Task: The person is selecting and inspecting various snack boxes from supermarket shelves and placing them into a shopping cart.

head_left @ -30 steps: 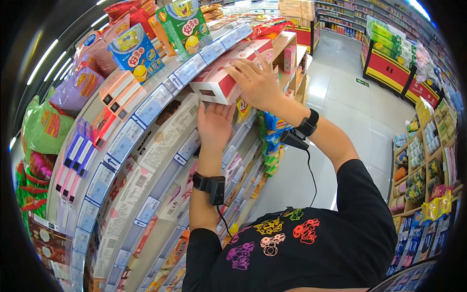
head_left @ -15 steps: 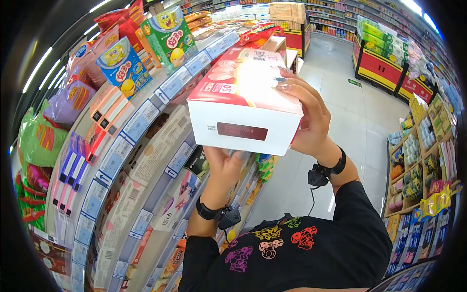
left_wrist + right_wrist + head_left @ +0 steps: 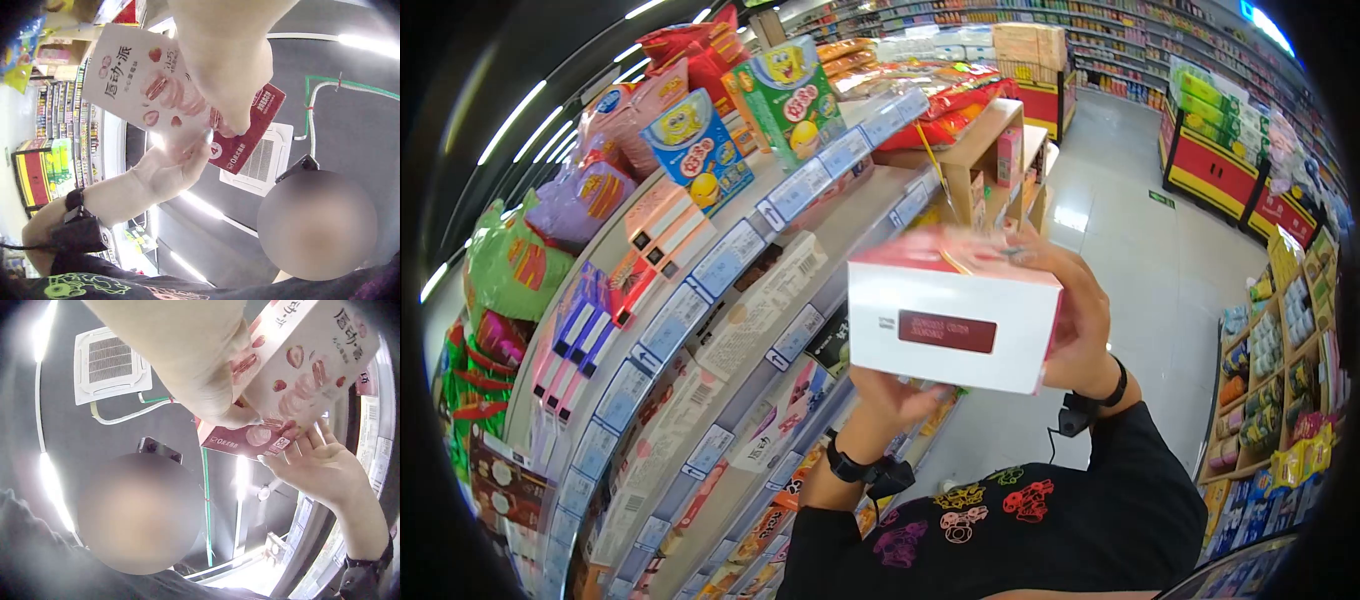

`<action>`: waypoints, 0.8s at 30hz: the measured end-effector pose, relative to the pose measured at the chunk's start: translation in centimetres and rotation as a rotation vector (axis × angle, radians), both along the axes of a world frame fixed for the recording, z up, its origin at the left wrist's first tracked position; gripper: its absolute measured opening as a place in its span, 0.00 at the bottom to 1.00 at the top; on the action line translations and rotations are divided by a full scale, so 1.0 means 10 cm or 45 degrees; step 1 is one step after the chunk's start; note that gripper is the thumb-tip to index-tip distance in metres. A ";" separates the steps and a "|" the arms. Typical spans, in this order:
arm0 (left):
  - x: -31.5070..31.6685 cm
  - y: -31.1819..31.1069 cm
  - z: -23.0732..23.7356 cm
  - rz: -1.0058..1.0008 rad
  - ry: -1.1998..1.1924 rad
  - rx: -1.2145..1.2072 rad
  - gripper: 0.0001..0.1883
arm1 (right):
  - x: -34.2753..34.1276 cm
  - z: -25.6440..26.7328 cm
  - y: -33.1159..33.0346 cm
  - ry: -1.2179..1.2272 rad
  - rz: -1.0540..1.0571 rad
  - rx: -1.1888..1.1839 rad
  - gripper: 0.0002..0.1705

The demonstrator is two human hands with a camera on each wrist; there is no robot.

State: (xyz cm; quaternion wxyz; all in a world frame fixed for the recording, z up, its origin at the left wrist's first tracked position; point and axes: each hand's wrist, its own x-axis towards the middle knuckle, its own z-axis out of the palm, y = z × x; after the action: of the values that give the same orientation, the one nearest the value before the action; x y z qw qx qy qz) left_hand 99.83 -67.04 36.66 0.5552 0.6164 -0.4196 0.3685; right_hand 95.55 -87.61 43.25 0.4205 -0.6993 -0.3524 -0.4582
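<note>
A white and red box (image 3: 952, 318) with a dark red printed panel on its end is held up in front of the chest in the head view. The left hand (image 3: 892, 396) supports it from below at its near left corner, thumb along the bottom edge. The right hand (image 3: 1080, 310) grips its right side, fingers over the top edge. Pictures of pink round sweets and strawberries show on the box (image 3: 164, 87) in the left wrist view and on the box (image 3: 300, 381) in the right wrist view. The fingers under the box are partly hidden.
A curved shelf (image 3: 730, 255) with blue price tags runs along the left. On its top stand a blue box (image 3: 697, 150), a green box (image 3: 792, 103) and bagged snacks (image 3: 515, 262). A wooden rack (image 3: 1268, 370) stands at the right, beyond the tiled aisle floor (image 3: 1145, 270).
The box has come off the shelf toward the body, its white end now facing the head camera. The right hand has moved from its top to its right side. The view has shifted slightly.
</note>
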 end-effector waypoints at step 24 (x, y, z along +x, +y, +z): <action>-5.30 0.72 -0.29 2.104 0.219 0.252 0.40 | -2.71 -0.86 2.30 0.782 2.242 -0.142 0.49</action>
State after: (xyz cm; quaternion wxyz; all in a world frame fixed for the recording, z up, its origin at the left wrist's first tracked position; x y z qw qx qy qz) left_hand 46.79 -59.86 33.79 0.0797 0.7974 0.1808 0.5701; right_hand 68.41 -64.64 34.67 0.6568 -0.2900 -0.6504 0.2480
